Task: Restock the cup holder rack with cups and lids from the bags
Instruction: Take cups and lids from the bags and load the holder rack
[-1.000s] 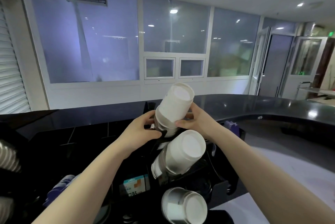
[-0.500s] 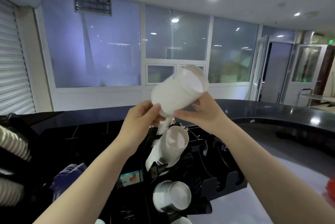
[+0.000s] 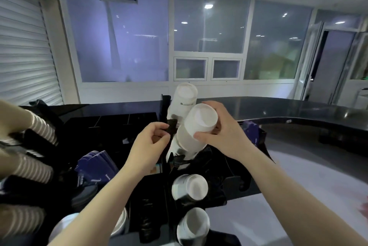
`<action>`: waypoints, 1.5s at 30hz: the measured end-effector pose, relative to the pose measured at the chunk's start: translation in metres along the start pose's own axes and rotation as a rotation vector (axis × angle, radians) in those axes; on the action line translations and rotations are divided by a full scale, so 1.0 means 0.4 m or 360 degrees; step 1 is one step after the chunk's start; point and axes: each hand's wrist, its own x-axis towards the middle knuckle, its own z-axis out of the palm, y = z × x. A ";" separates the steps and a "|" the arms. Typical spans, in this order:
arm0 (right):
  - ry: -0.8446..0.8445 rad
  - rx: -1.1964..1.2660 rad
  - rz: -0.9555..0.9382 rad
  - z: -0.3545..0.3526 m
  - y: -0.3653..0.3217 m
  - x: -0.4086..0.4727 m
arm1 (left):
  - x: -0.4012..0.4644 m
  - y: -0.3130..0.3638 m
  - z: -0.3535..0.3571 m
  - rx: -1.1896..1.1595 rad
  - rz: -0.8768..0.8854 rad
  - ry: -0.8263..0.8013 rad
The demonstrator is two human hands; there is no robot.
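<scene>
A black cup holder rack (image 3: 165, 168) stands in front of me with white cup stacks poking out of its slots. My right hand (image 3: 223, 136) grips a white paper cup stack (image 3: 196, 126) at the second slot from the top, base toward me. My left hand (image 3: 149, 144) is beside it, fingers curled against the rack's black edge at that slot. Above sits another white cup stack (image 3: 184, 98). Two lower stacks, one (image 3: 190, 186) and another (image 3: 193, 225), fill the slots beneath.
Ribbed paper cup stacks (image 3: 29, 146) stick out of a rack at the left. Dark blue lids (image 3: 95, 164) lie behind my left arm. A curved black counter (image 3: 298, 110) runs to the right, above a grey floor (image 3: 298, 176).
The cup stack held up in both hands has come down to the second slot. My left hand has left the cups and moved to the rack's edge. The view has tilted down.
</scene>
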 end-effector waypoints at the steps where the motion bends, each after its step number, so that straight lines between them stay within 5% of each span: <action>1: -0.0024 -0.0052 -0.0005 0.016 0.004 -0.001 | -0.010 -0.008 -0.012 0.0066 0.0008 -0.0003; 15: 0.0301 0.0009 0.0051 0.038 0.007 -0.015 | -0.065 -0.040 -0.071 0.0316 0.0098 -0.0080; 29: -0.0055 -0.0106 0.0198 0.070 0.041 -0.003 | -0.047 -0.081 -0.078 0.0385 0.0108 -0.0190; 36: 0.0500 0.0087 0.0384 0.025 0.083 0.132 | 0.085 -0.131 -0.063 0.0311 0.0117 -0.0197; 45: -0.0168 -0.0309 0.0503 0.055 0.136 0.242 | 0.252 -0.174 -0.034 0.0194 0.0167 -0.0474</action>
